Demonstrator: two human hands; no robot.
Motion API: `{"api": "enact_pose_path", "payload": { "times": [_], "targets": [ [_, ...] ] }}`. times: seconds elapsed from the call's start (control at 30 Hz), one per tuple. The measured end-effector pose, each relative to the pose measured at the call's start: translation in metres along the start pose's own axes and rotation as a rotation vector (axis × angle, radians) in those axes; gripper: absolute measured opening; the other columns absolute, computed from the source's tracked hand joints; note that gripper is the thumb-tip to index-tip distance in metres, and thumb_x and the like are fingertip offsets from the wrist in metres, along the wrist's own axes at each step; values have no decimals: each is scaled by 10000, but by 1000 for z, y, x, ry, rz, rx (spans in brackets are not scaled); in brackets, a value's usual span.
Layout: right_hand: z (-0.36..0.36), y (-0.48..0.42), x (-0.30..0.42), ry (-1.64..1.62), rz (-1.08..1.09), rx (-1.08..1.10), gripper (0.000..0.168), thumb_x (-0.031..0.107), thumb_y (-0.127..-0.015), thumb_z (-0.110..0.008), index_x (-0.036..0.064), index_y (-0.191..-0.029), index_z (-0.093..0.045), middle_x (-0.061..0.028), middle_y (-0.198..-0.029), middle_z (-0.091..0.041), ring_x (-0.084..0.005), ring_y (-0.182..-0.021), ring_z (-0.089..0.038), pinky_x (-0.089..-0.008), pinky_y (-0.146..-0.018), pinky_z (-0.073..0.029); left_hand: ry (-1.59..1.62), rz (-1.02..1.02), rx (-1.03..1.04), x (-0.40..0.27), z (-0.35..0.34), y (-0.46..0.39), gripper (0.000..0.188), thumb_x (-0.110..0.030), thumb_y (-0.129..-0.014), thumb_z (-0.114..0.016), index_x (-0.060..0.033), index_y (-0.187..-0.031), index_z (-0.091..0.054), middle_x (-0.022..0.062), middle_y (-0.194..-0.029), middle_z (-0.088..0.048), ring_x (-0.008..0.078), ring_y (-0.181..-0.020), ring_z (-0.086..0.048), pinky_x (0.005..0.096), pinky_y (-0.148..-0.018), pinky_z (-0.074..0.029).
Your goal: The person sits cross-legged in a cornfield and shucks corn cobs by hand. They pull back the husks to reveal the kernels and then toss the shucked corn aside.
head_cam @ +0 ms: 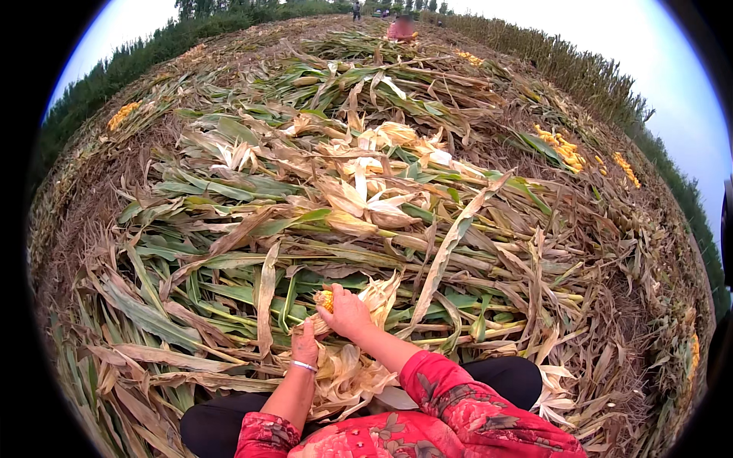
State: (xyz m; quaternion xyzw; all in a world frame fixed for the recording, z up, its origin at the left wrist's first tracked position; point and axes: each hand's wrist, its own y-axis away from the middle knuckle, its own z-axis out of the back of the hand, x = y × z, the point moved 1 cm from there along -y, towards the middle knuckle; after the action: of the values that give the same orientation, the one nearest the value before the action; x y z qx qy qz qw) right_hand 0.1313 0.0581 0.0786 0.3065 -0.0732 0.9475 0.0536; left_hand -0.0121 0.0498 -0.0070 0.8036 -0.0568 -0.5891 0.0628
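An ear of corn [324,300] with bare yellow kernels shows at its upper end, partly covered by my right hand [347,314], which grips it. Close below, my left hand [304,347], with a silver bangle at the wrist, holds the dry husk [318,325] at the ear's lower part. Pale husk leaves [382,297] fan out to the right of my right hand. More loose husks [349,372] lie heaped before my lap. Cut corn stalks [366,257] with green and brown leaves spread just beyond my hands.
Opened husks [366,200] lie on the stalks ahead. Piles of yellow ears [561,147] rest on the ground at right, with another pile [120,116] at far left. A person in red [401,30] is low among stalks farther off. Standing corn [572,66] borders the field.
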Motion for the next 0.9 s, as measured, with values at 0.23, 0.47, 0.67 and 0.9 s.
{"api": "enact_pose_path", "payload": {
  "times": [0.23,0.47,0.67,0.9],
  "targets": [
    [-9,12,-10,-155,-97,-83,545,407,-823,-635,17,-1152,-445,-227,-1055,-598,-383,-989,-583,-442,-836,-474,124,88,-58,4,0,27,321,-253,-964,-483,10,-1138,-543,109,-1067,-614,193,-870,-634,329,-696,-563],
    [-27,13,-22,-214,-200,-144,548,433,-864,-577,-16,-1145,-433,-246,-1026,-607,-407,-970,-584,-450,-820,-471,218,150,-222,9,2,40,356,-275,-959,-496,18,-1157,-527,134,-1085,-610,222,-892,-635,354,-759,-557],
    [-52,8,-155,-798,-889,-251,540,446,-966,-409,-46,-1131,-558,-187,-1066,-636,-321,-967,-610,-401,-832,-465,200,304,-219,11,16,39,451,-362,-944,-512,61,-1084,-581,150,-1016,-642,250,-840,-639,356,-736,-542],
    [20,-28,-77,-1869,-433,-149,402,414,-991,-375,73,-1136,-532,-84,-1108,-606,-216,-1014,-584,-378,-933,-449,139,444,-142,3,21,31,489,-426,-931,-517,31,-1094,-588,143,-938,-657,219,-808,-641,343,-713,-535]
  ]
}}
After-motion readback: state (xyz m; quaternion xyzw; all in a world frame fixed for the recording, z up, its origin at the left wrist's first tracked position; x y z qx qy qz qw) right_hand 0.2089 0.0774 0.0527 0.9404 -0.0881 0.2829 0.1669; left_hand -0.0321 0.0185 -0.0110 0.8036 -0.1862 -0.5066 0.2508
